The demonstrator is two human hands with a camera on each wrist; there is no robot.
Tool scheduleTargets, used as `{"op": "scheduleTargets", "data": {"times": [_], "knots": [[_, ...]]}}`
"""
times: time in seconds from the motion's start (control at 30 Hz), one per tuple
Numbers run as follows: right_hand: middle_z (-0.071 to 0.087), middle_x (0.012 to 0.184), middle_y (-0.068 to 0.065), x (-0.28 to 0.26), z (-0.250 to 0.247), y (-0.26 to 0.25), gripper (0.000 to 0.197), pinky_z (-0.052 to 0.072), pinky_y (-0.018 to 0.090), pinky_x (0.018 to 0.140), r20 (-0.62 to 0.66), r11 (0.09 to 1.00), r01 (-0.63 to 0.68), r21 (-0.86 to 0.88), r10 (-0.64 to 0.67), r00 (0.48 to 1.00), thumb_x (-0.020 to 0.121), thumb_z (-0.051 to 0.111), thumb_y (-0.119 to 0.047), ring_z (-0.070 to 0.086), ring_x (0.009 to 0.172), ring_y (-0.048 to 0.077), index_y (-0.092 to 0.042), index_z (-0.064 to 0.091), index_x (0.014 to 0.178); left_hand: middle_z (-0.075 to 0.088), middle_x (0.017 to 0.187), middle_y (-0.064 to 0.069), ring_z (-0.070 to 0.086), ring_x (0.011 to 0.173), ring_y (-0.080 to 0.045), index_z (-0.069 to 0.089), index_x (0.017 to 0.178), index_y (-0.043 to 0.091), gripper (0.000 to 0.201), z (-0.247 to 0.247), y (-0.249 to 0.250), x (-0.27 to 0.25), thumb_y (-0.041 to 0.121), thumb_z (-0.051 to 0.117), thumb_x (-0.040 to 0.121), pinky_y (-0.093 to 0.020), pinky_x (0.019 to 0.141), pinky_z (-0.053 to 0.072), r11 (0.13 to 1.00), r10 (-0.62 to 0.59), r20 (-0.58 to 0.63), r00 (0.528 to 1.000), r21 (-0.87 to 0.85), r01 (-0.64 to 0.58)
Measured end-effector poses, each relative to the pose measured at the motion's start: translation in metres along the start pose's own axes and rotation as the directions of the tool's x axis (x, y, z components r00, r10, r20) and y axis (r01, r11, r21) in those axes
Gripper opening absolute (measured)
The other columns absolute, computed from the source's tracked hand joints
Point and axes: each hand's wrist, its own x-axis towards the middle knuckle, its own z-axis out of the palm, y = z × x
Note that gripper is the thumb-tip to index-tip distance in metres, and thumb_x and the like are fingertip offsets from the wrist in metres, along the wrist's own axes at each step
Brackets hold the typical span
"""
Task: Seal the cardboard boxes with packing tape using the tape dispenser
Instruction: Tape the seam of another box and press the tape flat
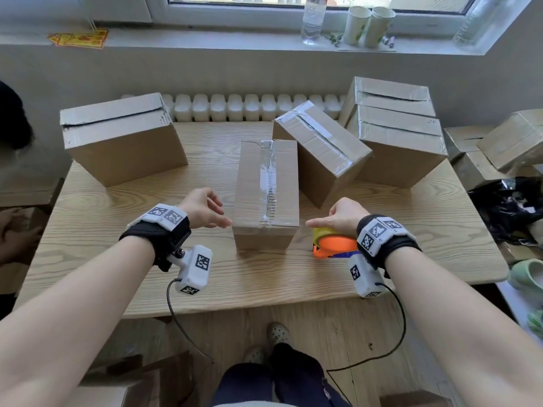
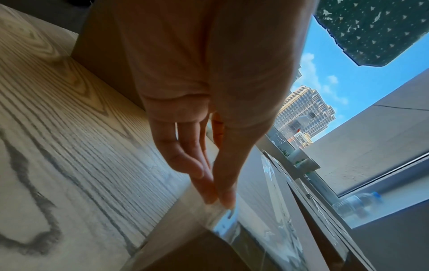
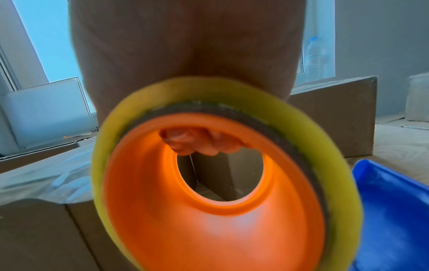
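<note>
**Centre box taped; others appear unfinished**

Between the hands, the narrow cardboard box [image 1: 266, 195] is seen with a tape strip along its seam. The tape dispenser [image 1: 333, 242] is gripped by the right hand [image 1: 338, 218]. The left hand [image 1: 204, 211], fingers straight, touches the box corner. Beyond, the large left box [image 1: 123, 142] shows a gaping seam, so more sealing is judged to remain.
</note>
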Motion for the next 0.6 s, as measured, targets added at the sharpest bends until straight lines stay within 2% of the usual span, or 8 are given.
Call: {"op": "scheduleTargets", "data": {"times": [0.1,0.2,0.27,0.37,0.43,0.5,0.53,0.6], "knots": [[0.045,0.05,0.001,-0.002,0.006,0.001,0.065,0.035,0.029,0.054,-0.021,1.0,-0.01,0.03,0.01,1.0,0.066,0.07,-0.068,0.046,0.055,0.019,-0.017,0.036,0.045,0.063,0.09,-0.015,0.064,0.066,-0.018,0.051,0.087,0.006,0.038,0.0,0.002,-0.002,-0.003,0.082,0.065,-0.022,0.051,0.055,1.0,0.007,0.013,1.0,-0.012,-0.007],[0.051,0.054,0.002,-0.005,0.011,0.003,0.063,0.037,0.029,0.054,-0.046,0.998,-0.028,0.055,0.031,0.998,0.066,0.068,-0.07,0.051,0.057,0.019,-0.016,0.043,0.047,0.064,0.09,-0.016,0.067,0.071,-0.022,0.053,0.09,0.003,0.039,0.001,0.004,-0.007,-0.002,0.082,0.065,-0.032,0.061,0.059,0.999,0.013,-0.001,1.0,-0.031,-0.013],[0.053,0.054,0.002,-0.008,0.011,0.001,0.062,0.037,0.028,0.052,-0.058,0.997,-0.029,0.07,0.033,0.998,0.067,0.068,-0.07,0.052,0.057,0.019,-0.015,0.045,0.047,0.065,0.091,-0.015,0.069,0.077,-0.025,0.054,0.093,0.003,0.041,0.003,0.006,-0.011,0.003,0.083,0.065,-0.039,0.064,0.06,0.999,0.02,-0.021,1.0,-0.037,-0.02],[0.051,0.052,0.002,-0.011,0.01,-0.003,0.062,0.034,0.028,0.05,-0.076,0.998,-0.018,0.065,0.023,0.997,0.068,0.068,-0.068,0.049,0.054,0.018,-0.016,0.044,0.046,0.062,0.096,-0.008,0.065,0.084,-0.022,0.057,0.094,0.009,0.044,0.008,0.007,-0.016,0.016,0.086,0.063,-0.038,0.063,0.059,0.997,0.036,-0.089,0.995,0.064,-0.03],[0.049,0.052,0.001,-0.013,0.009,-0.004,0.062,0.032,0.028,0.049,-0.085,0.998,-0.021,0.059,0.026,0.996,0.068,0.068,-0.068,0.047,0.053,0.018,-0.016,0.042,0.046,0.061,0.105,-0.004,0.062,0.092,-0.021,0.058,0.098,0.013,0.049,0.009,0.007,-0.02,0.029,0.086,0.062,-0.035,0.073,0.056,0.972,0.073,-0.16,0.984,0.231,-0.034],[0.047,0.052,0.0,-0.015,0.008,-0.004,0.061,0.03,0.028,0.048,-0.083,0.998,-0.029,0.06,0.034,0.996,0.069,0.068,-0.067,0.045,0.052,0.017,-0.016,0.041,0.049,0.056,0.122,-0.004,0.054,0.11,-0.02,0.055,0.112,0.016,0.054,0.01,0.006,-0.026,0.037,0.08,0.069,-0.032,0.089,0.044,0.894,0.194,-0.208,0.959,0.439,-0.086],[0.046,0.052,0.0,-0.015,0.009,-0.004,0.061,0.029,0.028,0.048,-0.08,0.998,-0.029,0.062,0.034,0.996,0.069,0.068,-0.067,0.045,0.052,0.017,-0.016,0.041,0.049,0.05,0.133,-0.004,0.048,0.12,-0.02,0.052,0.12,0.017,0.054,0.013,0.006,-0.031,0.038,0.075,0.076,-0.032,0.097,0.039,0.846,0.274,-0.193,0.942,0.514,-0.141],[0.047,0.053,0.0,-0.015,0.01,-0.003,0.061,0.031,0.028,0.049,-0.075,0.996,-0.024,0.082,0.03,0.997,0.07,0.068,-0.067,0.046,0.053,0.017,-0.015,0.042,0.05,0.028,0.152,0.001,0.035,0.134,-0.017,0.042,0.136,0.021,0.053,0.024,0.007,-0.041,0.04,0.058,0.089,-0.034,0.107,0.031,0.726,0.407,-0.069,0.911,0.629,-0.277]]}}
